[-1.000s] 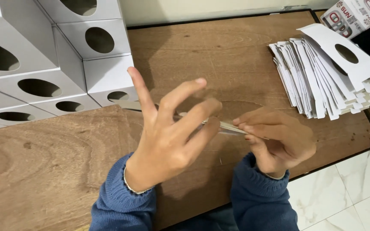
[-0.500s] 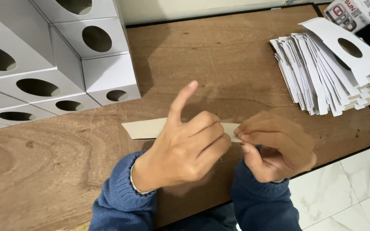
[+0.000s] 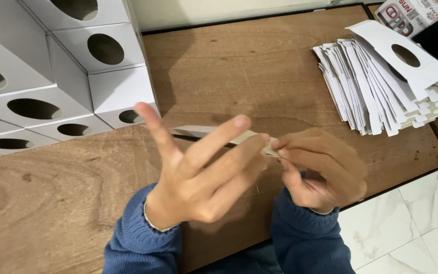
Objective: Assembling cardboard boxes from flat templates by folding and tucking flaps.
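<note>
Bright, even light, apparently from about 1 o'clock. Soft shadows thrown toward 7 o'clock beneath the motion-blurred left hand [image 3: 198, 175] onto the brown wooden tabletop [image 3: 259, 66]. Mild glare on the white marble floor tiles [image 3: 406, 228]. Sharp focus elsewhere; slight wide-angle stretch at edges.

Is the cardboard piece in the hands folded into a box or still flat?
Flat: the cardboard piece shows only as a thin strip between the left hand and right hand.

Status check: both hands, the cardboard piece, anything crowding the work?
Left hand fingers spread, against flat cardboard blank. Right hand pinches its end. Blank edge-on above wooden table. Folded white boxes left, stack of flat blanks right, both apart.
</note>
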